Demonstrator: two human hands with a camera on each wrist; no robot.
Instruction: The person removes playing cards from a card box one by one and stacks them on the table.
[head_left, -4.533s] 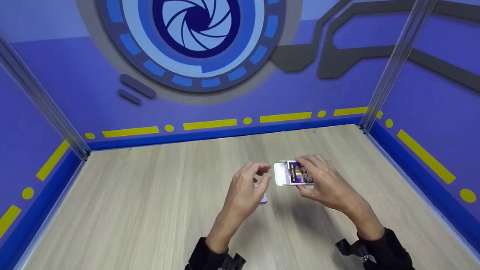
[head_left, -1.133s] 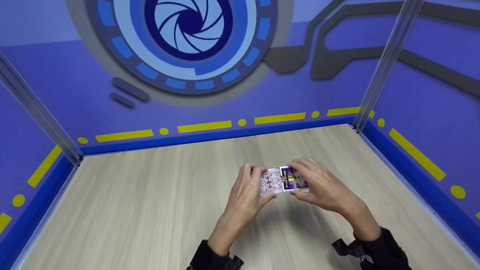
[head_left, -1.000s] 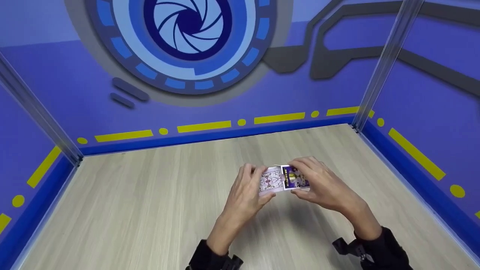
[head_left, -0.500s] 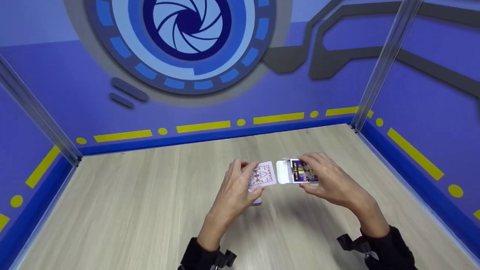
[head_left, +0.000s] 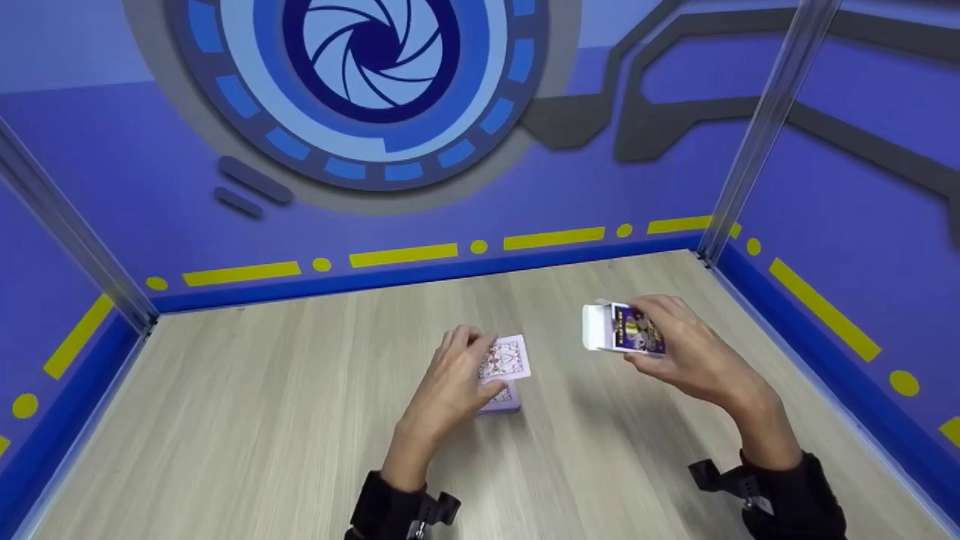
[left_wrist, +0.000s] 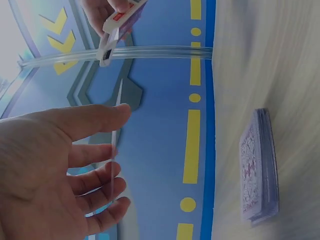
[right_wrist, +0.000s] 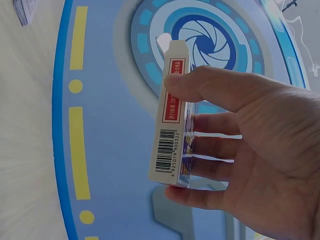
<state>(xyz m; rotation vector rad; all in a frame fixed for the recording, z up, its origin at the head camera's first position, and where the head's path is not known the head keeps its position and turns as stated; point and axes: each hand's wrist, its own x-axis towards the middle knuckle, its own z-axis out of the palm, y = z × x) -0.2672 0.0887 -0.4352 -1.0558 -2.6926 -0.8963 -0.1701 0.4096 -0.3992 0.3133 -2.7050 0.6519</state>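
Note:
My left hand point(head_left: 448, 379) pinches a patterned playing card point(head_left: 508, 358) between thumb and fingers. Seen edge-on in the left wrist view, the card point(left_wrist: 114, 140) is very thin. Beneath it a deck of playing cards point(head_left: 506, 401) lies on the table, partly hidden by the hand; the left wrist view shows the side of this deck point(left_wrist: 257, 170). Off to the right, my right hand point(head_left: 697, 349) grips a purple and white card box point(head_left: 637, 328) above the table. The box's white end flap stands open toward the left. A barcode marks the narrow side of the box point(right_wrist: 167, 145).
A pale wood-grain table point(head_left: 300, 420) lies under both hands. Blue printed panels point(head_left: 420, 225) wall it in at the back, left and right, with clear corner posts point(head_left: 757, 142) between them.
A second ago both hands were together, the patterned card against the box's mouth. Since then they have parted: the left hand drew the card left, and the right hand carried the box right.

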